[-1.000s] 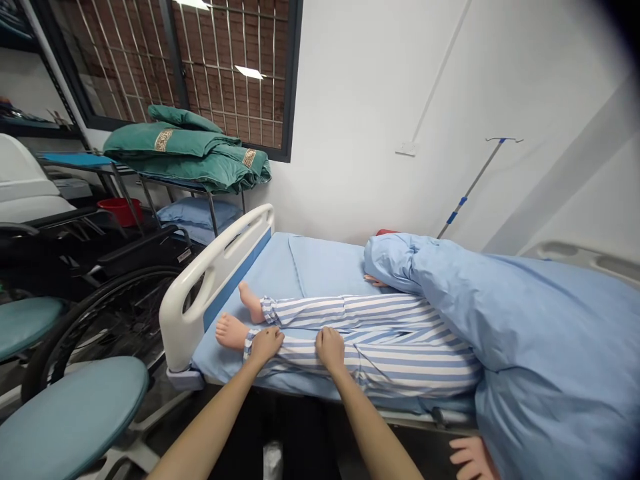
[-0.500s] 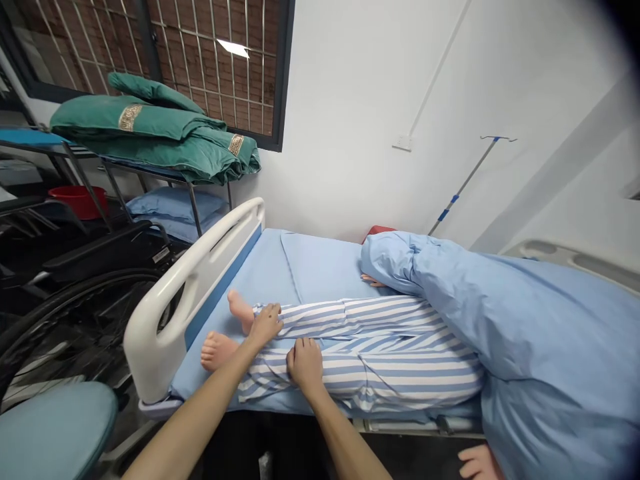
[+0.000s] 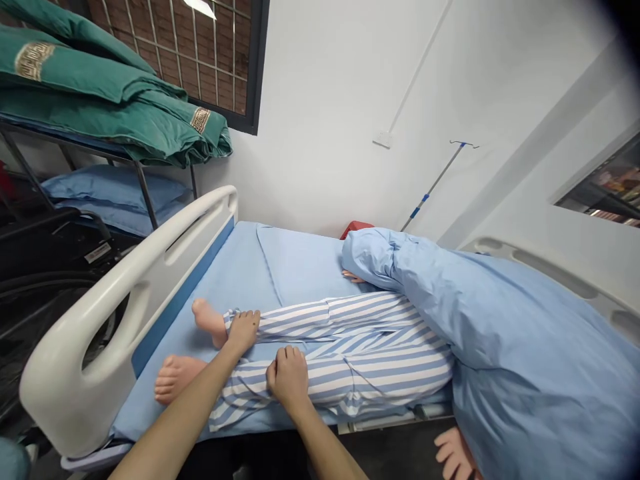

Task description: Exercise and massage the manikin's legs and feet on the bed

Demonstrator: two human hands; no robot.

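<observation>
A manikin lies on the bed in blue-and-white striped trousers [image 3: 390, 370], with its bare far foot [image 3: 207, 321] and near foot [image 3: 177, 379] showing. My left hand [image 3: 244, 330] is closed over the lower far leg, just above the ankle. On the shin of the near leg, my right hand [image 3: 289, 377] rests with its fingers curled over the striped cloth; the fingertips are partly hidden. A blue quilt [image 3: 525, 327] covers the upper body. From under it show a far manikin hand [image 3: 353, 276] and a near manikin hand [image 3: 456, 453] hanging past the bed's edge.
The white footboard [image 3: 75, 353] rises at the left, with a wheelchair [image 3: 45, 293] beyond it. Green folded bedding [image 3: 120, 113] lies on a rack above blue pillows [image 3: 115, 190]. An IV pole [image 3: 435, 183] stands behind the bed, near a red object [image 3: 356, 227].
My view has shifted to the right and nearer the bed, so the scene slides left. Both hands keep nearly the same places on the manikin's legs.
</observation>
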